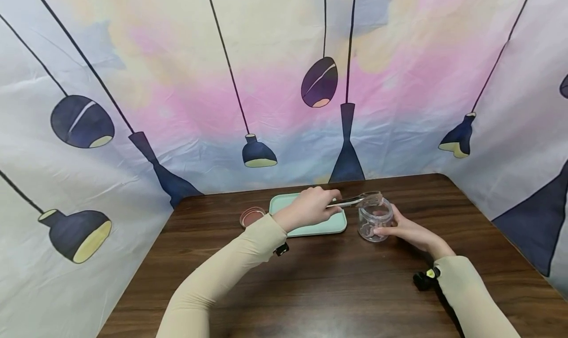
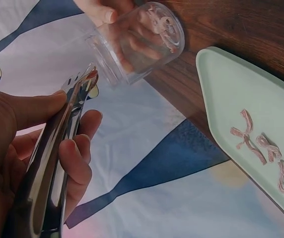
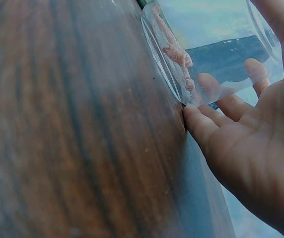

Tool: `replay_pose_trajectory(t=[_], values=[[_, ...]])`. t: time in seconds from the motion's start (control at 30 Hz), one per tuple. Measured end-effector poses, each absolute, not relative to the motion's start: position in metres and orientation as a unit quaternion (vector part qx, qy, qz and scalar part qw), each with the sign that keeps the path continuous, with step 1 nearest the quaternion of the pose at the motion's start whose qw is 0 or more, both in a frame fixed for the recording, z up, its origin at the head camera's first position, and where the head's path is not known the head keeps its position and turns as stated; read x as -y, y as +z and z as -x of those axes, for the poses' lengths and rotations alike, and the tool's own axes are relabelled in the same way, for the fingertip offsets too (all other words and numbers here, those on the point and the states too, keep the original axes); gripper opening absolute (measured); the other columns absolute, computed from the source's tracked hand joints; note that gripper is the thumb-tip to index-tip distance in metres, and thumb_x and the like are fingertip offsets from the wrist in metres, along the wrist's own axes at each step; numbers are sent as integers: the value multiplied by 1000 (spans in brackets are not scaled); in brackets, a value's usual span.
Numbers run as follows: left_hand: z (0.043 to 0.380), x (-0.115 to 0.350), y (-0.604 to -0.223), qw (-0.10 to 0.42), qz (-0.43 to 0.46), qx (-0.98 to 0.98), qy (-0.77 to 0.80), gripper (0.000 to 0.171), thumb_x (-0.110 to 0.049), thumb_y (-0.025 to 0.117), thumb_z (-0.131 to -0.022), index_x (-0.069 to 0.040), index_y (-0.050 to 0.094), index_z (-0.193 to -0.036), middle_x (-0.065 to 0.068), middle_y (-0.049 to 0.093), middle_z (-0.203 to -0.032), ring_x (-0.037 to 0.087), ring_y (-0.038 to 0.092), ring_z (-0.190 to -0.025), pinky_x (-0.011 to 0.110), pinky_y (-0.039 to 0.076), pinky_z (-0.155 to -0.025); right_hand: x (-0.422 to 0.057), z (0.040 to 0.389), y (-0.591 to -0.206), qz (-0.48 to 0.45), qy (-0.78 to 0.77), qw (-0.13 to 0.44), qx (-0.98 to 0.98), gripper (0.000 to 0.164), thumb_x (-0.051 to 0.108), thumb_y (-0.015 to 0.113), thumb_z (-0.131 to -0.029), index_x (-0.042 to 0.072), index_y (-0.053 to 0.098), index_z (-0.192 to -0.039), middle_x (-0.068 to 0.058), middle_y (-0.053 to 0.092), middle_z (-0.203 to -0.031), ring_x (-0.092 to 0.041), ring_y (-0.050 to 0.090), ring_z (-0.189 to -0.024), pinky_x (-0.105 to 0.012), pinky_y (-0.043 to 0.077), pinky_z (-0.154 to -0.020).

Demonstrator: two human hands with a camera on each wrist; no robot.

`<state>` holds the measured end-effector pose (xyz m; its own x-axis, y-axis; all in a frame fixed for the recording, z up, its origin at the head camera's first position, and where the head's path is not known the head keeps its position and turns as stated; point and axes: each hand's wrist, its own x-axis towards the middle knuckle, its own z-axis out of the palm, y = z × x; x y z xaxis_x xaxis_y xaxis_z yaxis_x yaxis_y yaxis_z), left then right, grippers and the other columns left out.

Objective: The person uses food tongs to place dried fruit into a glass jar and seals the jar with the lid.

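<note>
My left hand (image 1: 309,207) grips metal tongs (image 2: 47,168), thumb on one side and fingers curled round the other. Between the tong tips, a small reddish piece (image 2: 92,75) shows in the left wrist view. The tips are at the mouth of a clear jar (image 1: 366,228), which stands upright on the table. Around the jar's right side, my right hand (image 1: 413,233) holds it with thumb and fingers. Pinkish twisted strips (image 3: 174,52) lie on the jar's bottom. A mint-green tray (image 2: 226,82) beneath my left hand bears several similar strips (image 2: 251,136).
A round reddish lid (image 1: 251,216) lies on the table left of the tray, partly behind my left sleeve. The brown wooden table (image 1: 310,288) ends at the back against a cloth backdrop (image 1: 284,81) printed with hanging lamps.
</note>
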<state>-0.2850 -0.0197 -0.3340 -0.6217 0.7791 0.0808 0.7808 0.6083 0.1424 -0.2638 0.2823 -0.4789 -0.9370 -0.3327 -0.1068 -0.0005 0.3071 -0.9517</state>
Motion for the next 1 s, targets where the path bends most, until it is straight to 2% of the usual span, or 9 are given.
replay_pose_trajectory(t=[0.37, 0.57, 0.67, 0.77, 1.0], values=[[286, 19, -336, 13, 440, 895, -72, 31, -30, 64, -101, -11, 66, -126, 0, 71, -87, 6, 60, -62, 25, 50, -62, -280, 265, -479, 110, -584, 142, -792, 113, 27, 73, -93, 12, -17, -159, -30, 13, -160, -48, 10, -149, -69, 15, -112], [286, 17, -338, 11, 442, 895, -64, 31, -30, 63, -102, -11, 66, -126, 1, 71, -91, 6, 60, -63, 26, 50, -62, -281, 264, -479, 112, -584, 139, -792, 112, 27, 73, -93, 10, -16, -159, -30, 7, -161, -49, 5, -149, -70, 14, -112], [287, 17, -338, 9, 442, 895, -63, 32, -30, 63, -102, -11, 66, -127, 1, 72, -92, 6, 60, -63, 26, 50, -63, -281, 263, -479, 114, -585, 138, -791, 111, 26, 73, -93, 10, -15, -160, -30, 9, -161, -49, 5, -149, -70, 13, -112], [286, 17, -338, 8, 442, 895, -62, 32, -30, 63, -102, -11, 66, -127, 1, 71, -91, 5, 59, -62, 26, 50, -62, -282, 263, -479, 115, -586, 136, -790, 111, 25, 73, -93, 10, -14, -160, -30, 11, -160, -49, 6, -149, -70, 14, -112], [286, 16, -336, 10, 441, 896, -55, 32, -33, 63, -102, -12, 66, -126, -1, 70, -86, 6, 58, -61, 26, 48, -60, -284, 262, -481, 114, -583, 134, -793, 110, 26, 73, -94, 11, -14, -160, -29, 4, -162, -50, 2, -149, -71, 12, -111]])
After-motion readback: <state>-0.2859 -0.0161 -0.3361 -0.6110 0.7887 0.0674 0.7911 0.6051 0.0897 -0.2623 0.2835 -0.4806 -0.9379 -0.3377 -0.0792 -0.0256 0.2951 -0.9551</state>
